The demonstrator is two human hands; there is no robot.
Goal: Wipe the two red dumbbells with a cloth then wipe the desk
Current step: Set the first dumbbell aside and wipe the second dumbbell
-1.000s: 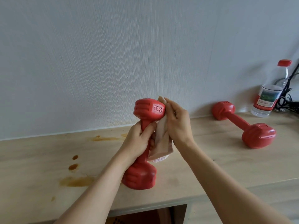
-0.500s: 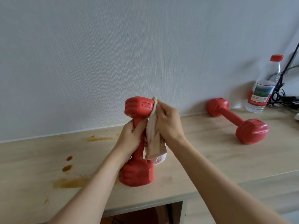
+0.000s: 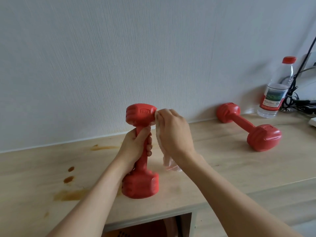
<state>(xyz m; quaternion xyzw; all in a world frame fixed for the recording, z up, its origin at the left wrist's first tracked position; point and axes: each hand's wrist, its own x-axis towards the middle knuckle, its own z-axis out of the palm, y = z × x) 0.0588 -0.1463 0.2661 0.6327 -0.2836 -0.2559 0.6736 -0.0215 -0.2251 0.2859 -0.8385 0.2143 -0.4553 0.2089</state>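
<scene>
A red dumbbell (image 3: 139,183) stands upright on the wooden desk (image 3: 213,170), its lower head on the surface. My left hand (image 3: 136,147) grips its handle. My right hand (image 3: 172,132) holds a pale cloth (image 3: 168,162) and presses it against the right side of the upper head, the cloth's loose end hanging below the hand. A second red dumbbell (image 3: 249,127) lies on its side at the back right, apart from both hands.
Brown stains (image 3: 70,195) mark the desk to the left, with another streak (image 3: 102,147) near the wall. A clear water bottle (image 3: 275,89) with a red cap stands at the back right beside black cables (image 3: 294,100). The desk's front edge runs close below the dumbbell.
My right hand has slid the cloth from the face of the upper head round to its right side. The view has shifted slightly; the left hand keeps its grip.
</scene>
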